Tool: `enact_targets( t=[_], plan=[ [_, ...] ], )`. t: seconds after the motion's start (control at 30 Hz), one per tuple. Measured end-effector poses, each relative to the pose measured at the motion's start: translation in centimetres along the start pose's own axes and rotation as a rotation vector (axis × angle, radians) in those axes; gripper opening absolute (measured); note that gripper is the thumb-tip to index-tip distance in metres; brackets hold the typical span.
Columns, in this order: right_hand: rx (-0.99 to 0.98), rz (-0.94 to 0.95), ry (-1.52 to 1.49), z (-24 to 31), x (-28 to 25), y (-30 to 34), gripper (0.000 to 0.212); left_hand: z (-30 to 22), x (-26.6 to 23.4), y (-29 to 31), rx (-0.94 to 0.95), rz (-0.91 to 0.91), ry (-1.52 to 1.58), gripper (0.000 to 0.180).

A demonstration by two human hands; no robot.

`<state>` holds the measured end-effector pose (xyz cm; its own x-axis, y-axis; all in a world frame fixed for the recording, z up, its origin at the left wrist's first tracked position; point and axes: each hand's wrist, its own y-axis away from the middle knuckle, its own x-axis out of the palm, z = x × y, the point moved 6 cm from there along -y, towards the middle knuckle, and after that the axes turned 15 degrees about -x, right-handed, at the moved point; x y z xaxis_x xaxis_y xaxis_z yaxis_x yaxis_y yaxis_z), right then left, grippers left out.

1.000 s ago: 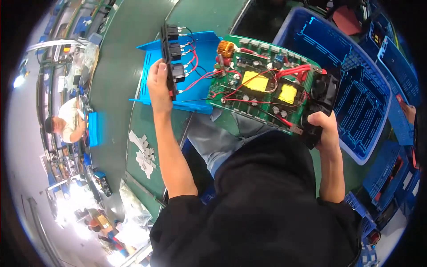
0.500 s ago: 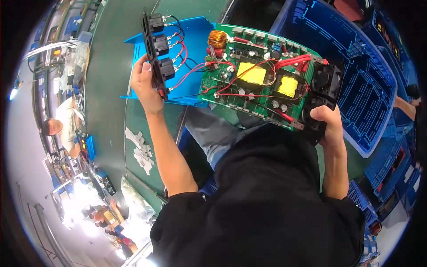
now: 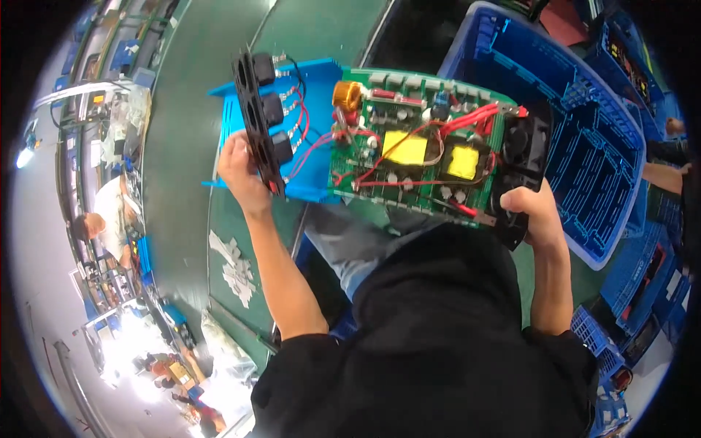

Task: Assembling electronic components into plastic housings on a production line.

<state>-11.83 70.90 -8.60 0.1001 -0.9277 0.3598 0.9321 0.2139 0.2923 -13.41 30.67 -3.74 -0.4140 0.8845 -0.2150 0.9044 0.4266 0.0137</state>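
Note:
My left hand is closed on a black socket panel, held on edge, with several black sockets on its right face. Red, black and purple wires run from the sockets to a green circuit board. A copper coil and two yellow-wrapped transformers stand on the board. At the board's right end sits a black fan panel, gripped by my right hand with the thumb on top. A blue metal housing lies behind and below the socket panel, partly hidden by the board.
To the right stands a large blue plastic crate, with more blue bins beyond it. White paper scraps lie on the green bench at left. Other people work at the far left, and another person's forearm shows at the right edge.
The socket panel and the board have shifted down a little in the view, with both hands still on them. The board now lies more level, its right end less lowered.

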Motion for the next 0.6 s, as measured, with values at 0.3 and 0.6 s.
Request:
enact_targets(
  t=[0.3, 0.6],
  plan=[
    [0.044, 0.003, 0.000, -0.4, -0.7, -0.7, 0.052, -0.5, -0.2, 1.1, 0.003, -0.017, 0.069, 0.029],
    [0.064, 0.067, 0.118, 1.5, -0.8, -1.8, 0.049, -1.1, 0.5, 0.7, -0.022, -0.024, 0.091, 0.026]
  ],
)
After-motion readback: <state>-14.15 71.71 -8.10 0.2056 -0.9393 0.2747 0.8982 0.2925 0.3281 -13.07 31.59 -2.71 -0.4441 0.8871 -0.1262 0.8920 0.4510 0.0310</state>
